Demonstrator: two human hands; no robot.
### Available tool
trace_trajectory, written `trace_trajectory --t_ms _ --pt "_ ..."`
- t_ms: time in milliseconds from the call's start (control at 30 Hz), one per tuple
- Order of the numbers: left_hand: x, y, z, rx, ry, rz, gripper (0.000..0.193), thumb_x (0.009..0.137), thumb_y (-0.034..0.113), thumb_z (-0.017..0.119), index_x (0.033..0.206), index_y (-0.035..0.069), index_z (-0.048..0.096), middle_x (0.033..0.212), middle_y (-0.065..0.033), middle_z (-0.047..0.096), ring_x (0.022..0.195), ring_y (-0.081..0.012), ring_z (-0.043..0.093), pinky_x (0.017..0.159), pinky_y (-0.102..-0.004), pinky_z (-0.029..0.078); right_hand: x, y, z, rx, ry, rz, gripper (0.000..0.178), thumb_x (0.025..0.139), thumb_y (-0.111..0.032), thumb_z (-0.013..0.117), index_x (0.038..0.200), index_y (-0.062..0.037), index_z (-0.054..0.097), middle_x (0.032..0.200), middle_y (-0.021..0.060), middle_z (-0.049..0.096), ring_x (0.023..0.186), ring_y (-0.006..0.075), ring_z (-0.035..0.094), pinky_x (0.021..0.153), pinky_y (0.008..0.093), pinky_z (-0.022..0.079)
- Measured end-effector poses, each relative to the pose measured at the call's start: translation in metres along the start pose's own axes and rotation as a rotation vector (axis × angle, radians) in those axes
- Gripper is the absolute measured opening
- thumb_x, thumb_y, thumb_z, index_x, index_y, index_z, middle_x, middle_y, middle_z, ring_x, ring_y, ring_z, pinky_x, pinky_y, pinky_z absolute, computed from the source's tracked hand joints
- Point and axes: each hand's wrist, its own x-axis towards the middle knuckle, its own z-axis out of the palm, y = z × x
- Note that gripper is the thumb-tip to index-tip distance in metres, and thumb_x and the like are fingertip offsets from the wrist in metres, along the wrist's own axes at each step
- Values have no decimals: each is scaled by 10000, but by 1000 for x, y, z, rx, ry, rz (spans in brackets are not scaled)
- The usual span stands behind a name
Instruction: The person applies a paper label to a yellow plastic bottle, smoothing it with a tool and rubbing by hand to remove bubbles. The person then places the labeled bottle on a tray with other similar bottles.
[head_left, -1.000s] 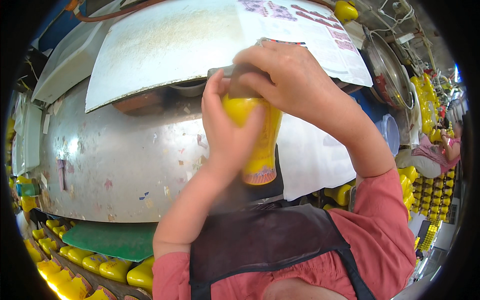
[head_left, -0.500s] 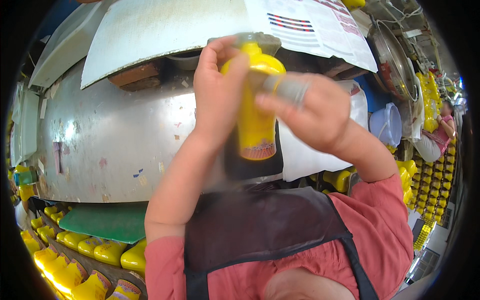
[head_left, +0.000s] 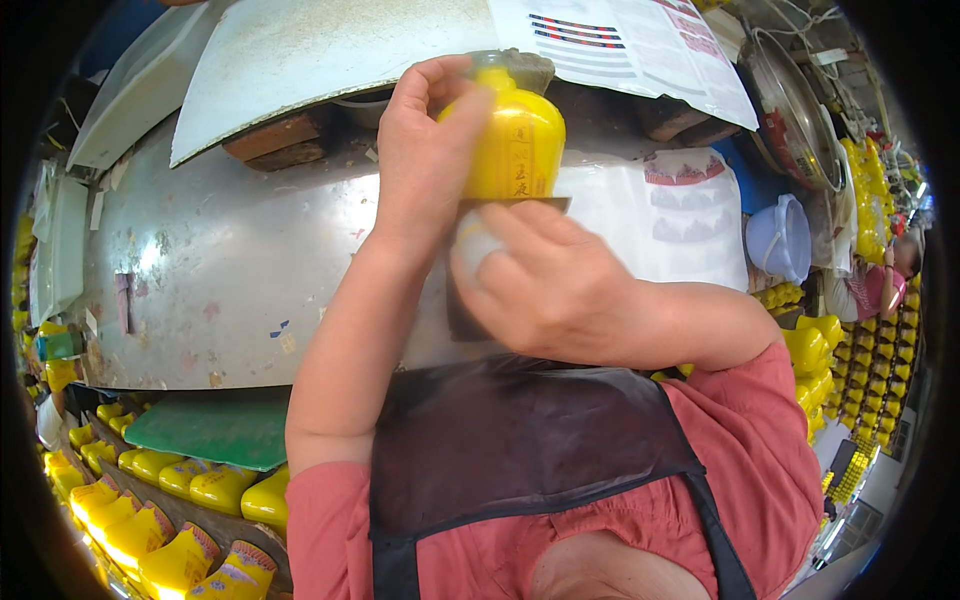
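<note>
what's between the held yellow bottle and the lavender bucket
In the head view, a white printed sheet lies between the held yellow bottle and lavender bucket.

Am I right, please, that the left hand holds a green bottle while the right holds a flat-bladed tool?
The bottle is yellow, not green, as the head view shows. The left hand holds it, and the right hand holds a flat-bladed tool.

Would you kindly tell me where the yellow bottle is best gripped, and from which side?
I'd likely grip the yellow bottle at its narrow neck and rounded shoulder, coming from the left, as the left hand does: the neck widens there, while the right hand and its flat tool block the lower body.
</note>
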Motion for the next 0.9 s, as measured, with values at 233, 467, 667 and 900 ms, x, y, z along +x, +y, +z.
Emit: trace_trajectory --t_ms 233,467,667,900 --pt "-12 -11 -8 69 -36 55 359 1010 273 595 1258 15 610 1149 -90 613 1078 -186 587 980 -319 470 4 34 -24 32 195 124 344 683 -126 744 1022 -67 744 733 14 538 649 200 592 604 350 525" --pt "-17 -35 -5 264 -37 271 372 1002 313 586 1256 41 604 1255 -123 538 1157 -249 552 1027 -358 437 -46 43 7 300 306 -65 253 727 -81 778 968 -138 723 860 43 666 757 221 685 678 355 566" --pt "-20 -36 -4 116 -53 180 349 1108 256 438 1375 37 490 1244 -99 614 1094 -155 622 968 -305 518 -65 47 22 366 507 418 304 738 43 789 971 -116 675 966 98 737 807 291 699 687 366 551" --pt "-26 -32 2 -70 -38 135 359 1122 276 393 1365 30 491 1272 -114 607 1137 -183 621 982 -324 525 -79 29 39 742 513 493 263 813 65 761 1009 -50 629 980 105 716 861 235 712 727 337 566"
